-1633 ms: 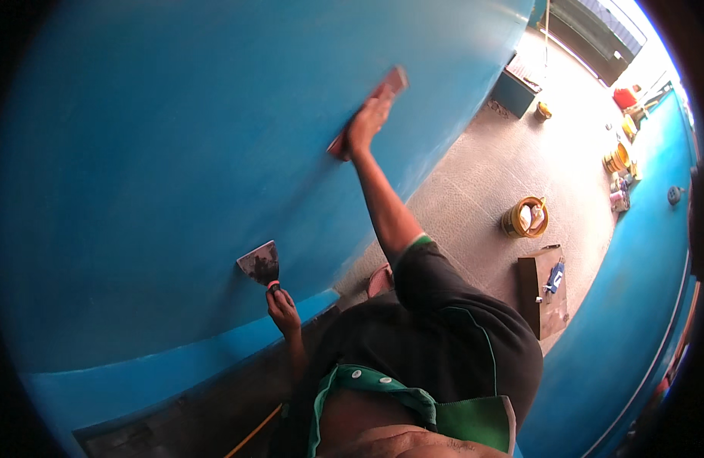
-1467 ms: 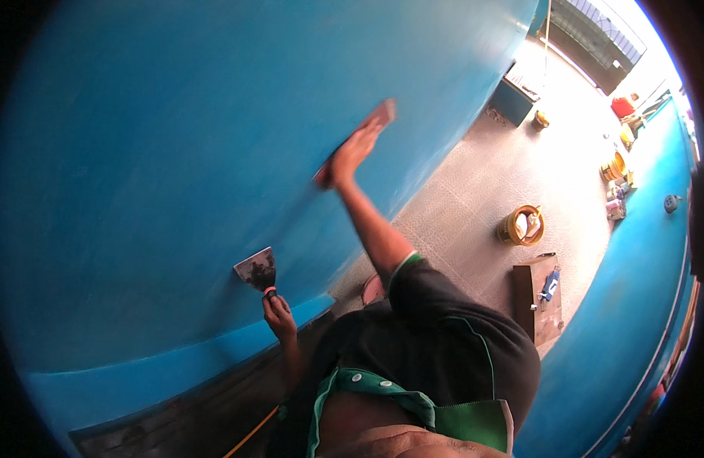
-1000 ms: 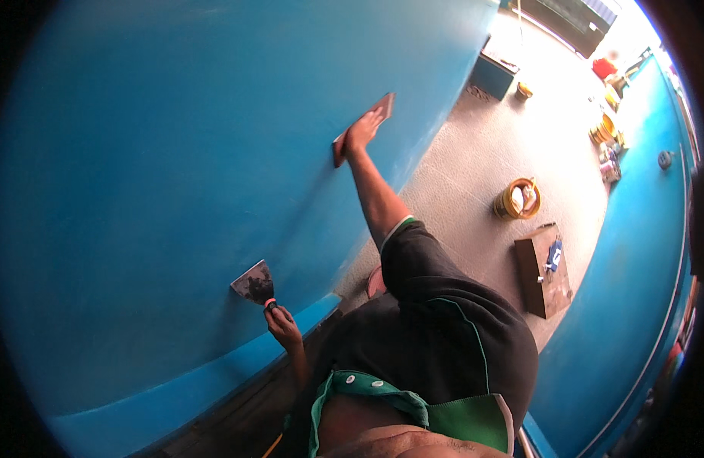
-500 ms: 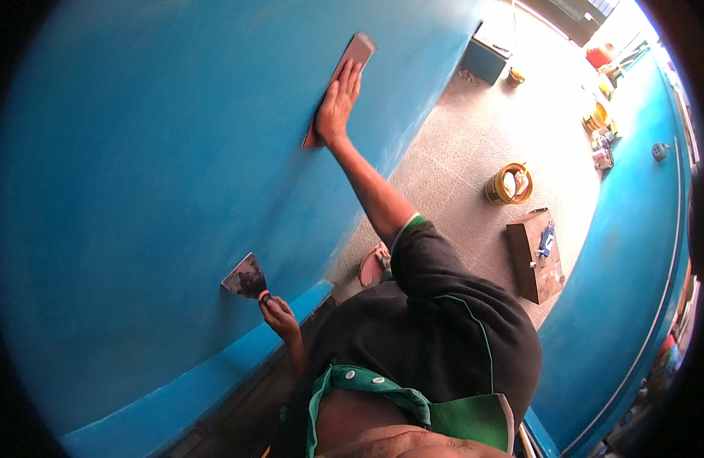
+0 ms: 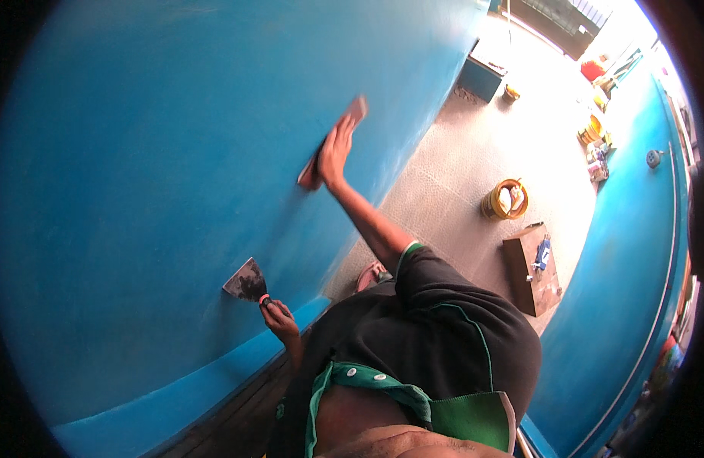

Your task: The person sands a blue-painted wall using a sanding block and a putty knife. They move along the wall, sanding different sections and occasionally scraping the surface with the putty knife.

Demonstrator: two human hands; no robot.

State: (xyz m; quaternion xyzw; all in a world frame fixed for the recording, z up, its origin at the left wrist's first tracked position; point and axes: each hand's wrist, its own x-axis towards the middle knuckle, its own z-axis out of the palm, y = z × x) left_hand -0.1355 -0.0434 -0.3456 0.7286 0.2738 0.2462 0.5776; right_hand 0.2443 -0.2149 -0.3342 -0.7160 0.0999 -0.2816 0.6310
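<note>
My right hand [image 5: 335, 155] holds a long reddish-brown strip of sandpaper [image 5: 357, 111] against the large blue wall [image 5: 161, 153]. Its fingers lie stretched along the strip, and the thumb is hidden. Lower down, near the blue ledge, my left hand [image 5: 282, 320] is closed around the handle of a wide putty knife [image 5: 247, 282]. The knife's blade, smeared with dark and pale patches, points up and left in front of the wall. Whether the blade touches the wall I cannot tell.
A blue ledge [image 5: 184, 393] runs along the wall's foot. On the floor to my right stand a yellow bucket [image 5: 486, 204] with pale things inside and a brown box [image 5: 520, 278] with a blue item on top. Another blue wall [image 5: 607, 282] rises at far right.
My right hand has slid down the wall with the sandpaper, toward me. The left hand and the putty knife have barely moved. The view has shifted slightly.
</note>
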